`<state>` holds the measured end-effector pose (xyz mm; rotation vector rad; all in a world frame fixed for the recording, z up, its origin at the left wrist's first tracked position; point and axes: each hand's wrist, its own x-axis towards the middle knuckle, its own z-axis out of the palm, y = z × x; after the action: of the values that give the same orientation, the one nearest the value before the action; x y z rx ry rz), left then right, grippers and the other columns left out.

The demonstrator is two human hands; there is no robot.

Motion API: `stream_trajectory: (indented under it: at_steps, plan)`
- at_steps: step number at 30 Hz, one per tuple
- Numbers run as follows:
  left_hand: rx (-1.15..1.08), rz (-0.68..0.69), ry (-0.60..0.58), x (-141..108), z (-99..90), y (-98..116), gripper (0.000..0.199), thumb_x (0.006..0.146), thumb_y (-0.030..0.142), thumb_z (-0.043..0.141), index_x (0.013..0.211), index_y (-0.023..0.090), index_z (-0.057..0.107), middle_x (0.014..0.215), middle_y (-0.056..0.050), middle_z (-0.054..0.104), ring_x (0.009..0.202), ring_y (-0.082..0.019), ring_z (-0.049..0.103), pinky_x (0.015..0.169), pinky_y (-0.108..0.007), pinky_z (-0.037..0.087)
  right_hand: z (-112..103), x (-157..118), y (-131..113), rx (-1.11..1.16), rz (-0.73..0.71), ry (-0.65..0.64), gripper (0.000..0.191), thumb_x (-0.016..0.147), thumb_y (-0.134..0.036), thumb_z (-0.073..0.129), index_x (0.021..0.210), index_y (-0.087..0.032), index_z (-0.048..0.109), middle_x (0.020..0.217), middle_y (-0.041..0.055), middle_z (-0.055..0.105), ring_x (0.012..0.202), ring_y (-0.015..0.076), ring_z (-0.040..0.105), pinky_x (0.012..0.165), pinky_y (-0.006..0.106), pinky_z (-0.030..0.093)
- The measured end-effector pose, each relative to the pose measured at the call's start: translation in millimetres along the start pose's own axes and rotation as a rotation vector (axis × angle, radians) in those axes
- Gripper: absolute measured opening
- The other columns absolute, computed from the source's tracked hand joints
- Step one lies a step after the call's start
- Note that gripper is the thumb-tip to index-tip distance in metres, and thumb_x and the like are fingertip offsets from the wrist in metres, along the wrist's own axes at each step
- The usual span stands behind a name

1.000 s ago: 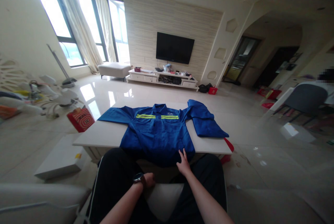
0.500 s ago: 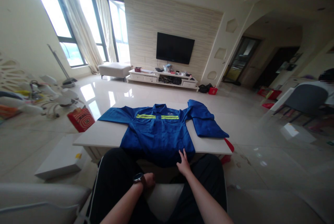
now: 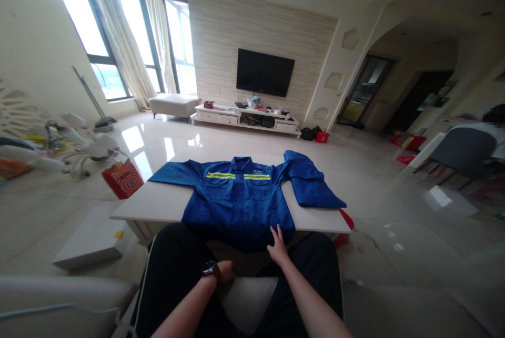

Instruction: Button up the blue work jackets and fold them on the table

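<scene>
A blue work jacket [image 3: 244, 198] with yellow-green reflective stripes across its chest is spread face up, its lower hem hanging over the near edge of a white table [image 3: 158, 204]. One sleeve stretches out to the left. Beside the jacket's other sleeve, on the right, is folded blue cloth [image 3: 311, 180]; whether it is part of the same jacket I cannot tell. My right hand [image 3: 278, 248] has its fingers spread, with the fingertips at the jacket's lower right corner. My left hand [image 3: 226, 272], below a wristwatch, is curled closed between my knees, apart from the jacket, with nothing visible in it.
A white box [image 3: 92, 238] lies on the floor left of the table, near a red patterned bag [image 3: 123, 180]. Something red [image 3: 344, 227] shows by the table's right end. A television cabinet [image 3: 244, 118] stands along the far wall. At far right, a person sits in a grey chair [image 3: 467, 149].
</scene>
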<state>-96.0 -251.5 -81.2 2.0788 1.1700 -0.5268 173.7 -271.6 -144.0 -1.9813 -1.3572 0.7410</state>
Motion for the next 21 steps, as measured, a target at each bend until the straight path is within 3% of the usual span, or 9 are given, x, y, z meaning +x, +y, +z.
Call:
stream_trajectory:
  at_steps: [6, 21]
  plan:
    - [0.009, -0.071, -0.007, -2.9, -1.8, 2.4, 0.041, 0.079, 0.032, 0.061, 0.113, 0.020, 0.079, 0.116, -0.010, 0.077, 0.105, -0.029, 0.072, 0.076, -0.027, 0.056, 0.2, 1.1, 1.2, -0.003, 0.005, -0.005, 0.090, 0.072, -0.006, 0.055, 0.158, -0.031, 0.041, 0.175, 0.0040, 0.005, 0.152, 0.0223, 0.037, 0.109, 0.031, 0.049]
    - [0.005, -0.089, -0.012, -4.4, -2.4, 4.1, 0.043, 0.084, 0.024, 0.055, 0.121, 0.016, 0.077, 0.125, -0.012, 0.075, 0.114, -0.028, 0.071, 0.087, -0.029, 0.055, 1.5, 3.2, 5.9, -0.001, 0.001, -0.010, 0.089, 0.073, -0.004, 0.053, 0.158, -0.029, 0.042, 0.175, 0.0035, 0.002, 0.153, 0.0215, 0.036, 0.108, 0.029, 0.050]
